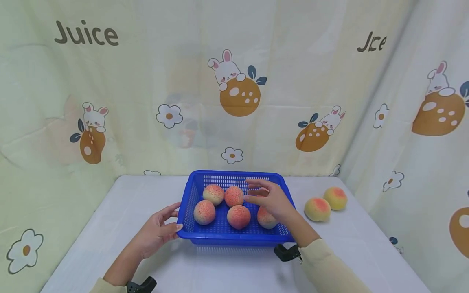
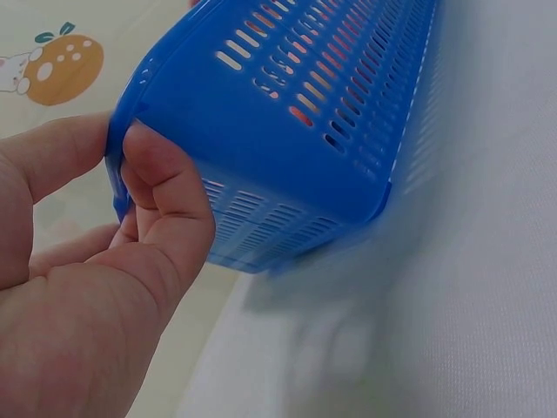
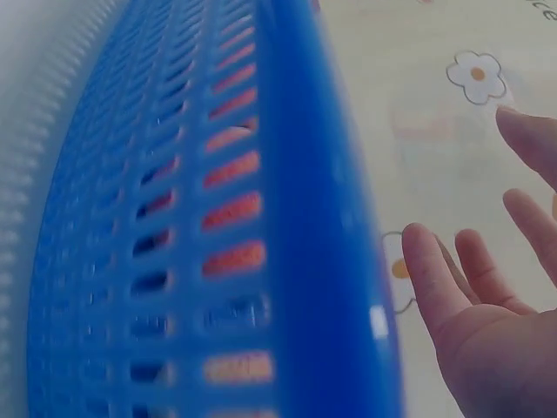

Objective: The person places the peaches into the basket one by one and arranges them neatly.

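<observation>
A blue plastic basket with slotted walls holds several pink-and-cream peaches. At its left end, my left hand grips the rim, thumb on one side and fingers on the other, as the left wrist view also shows at the basket's corner. My right hand is over the right half of the basket with its fingers spread and nothing between them. It partly hides the rightmost peach. In the right wrist view, the slotted basket wall stands beside the spread fingers.
Two yellow peaches with red blush, one nearer and one farther, lie on the white table right of the basket. A curtain printed with rabbits and fruit hangs behind and along the sides. Each wrist wears a black strap device.
</observation>
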`<state>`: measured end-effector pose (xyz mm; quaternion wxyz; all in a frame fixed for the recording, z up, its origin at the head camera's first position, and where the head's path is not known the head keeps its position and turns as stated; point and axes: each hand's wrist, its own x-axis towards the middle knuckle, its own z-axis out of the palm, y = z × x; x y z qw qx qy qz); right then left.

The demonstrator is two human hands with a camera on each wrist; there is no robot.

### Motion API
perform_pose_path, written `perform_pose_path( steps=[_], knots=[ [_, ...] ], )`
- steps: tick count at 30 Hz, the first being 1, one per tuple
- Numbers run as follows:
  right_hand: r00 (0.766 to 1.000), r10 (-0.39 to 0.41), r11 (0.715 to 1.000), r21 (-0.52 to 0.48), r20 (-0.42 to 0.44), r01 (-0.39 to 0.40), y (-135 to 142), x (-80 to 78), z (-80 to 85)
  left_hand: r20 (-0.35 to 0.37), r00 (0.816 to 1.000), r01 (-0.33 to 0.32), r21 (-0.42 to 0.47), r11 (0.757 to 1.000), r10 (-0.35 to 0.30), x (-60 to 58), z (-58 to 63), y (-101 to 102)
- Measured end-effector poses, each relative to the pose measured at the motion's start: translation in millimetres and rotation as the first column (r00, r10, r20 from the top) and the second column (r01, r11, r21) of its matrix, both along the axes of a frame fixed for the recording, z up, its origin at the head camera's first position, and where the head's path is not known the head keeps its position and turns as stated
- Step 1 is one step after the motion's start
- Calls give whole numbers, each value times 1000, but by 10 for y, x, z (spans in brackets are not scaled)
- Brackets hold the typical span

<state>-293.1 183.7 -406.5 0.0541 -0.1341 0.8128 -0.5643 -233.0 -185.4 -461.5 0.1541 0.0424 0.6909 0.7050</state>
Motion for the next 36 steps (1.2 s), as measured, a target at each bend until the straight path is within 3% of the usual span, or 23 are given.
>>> perform_pose_path(
  steps=[20,30,36],
  knots=[
    [988,-111,994,-4,-111,111,596,106,2,1,1000,5,15,1000,-5,8,-7,-1],
    [975,-206,978,14,-79,208,951,188,-51,2,1000,6,12,1000,-7,8,1,0],
    [955,-286,957,-63,-81,282,1161,229,-72,-4,1000,10,16,1000,-10,-3,-10,-5]
  ],
)
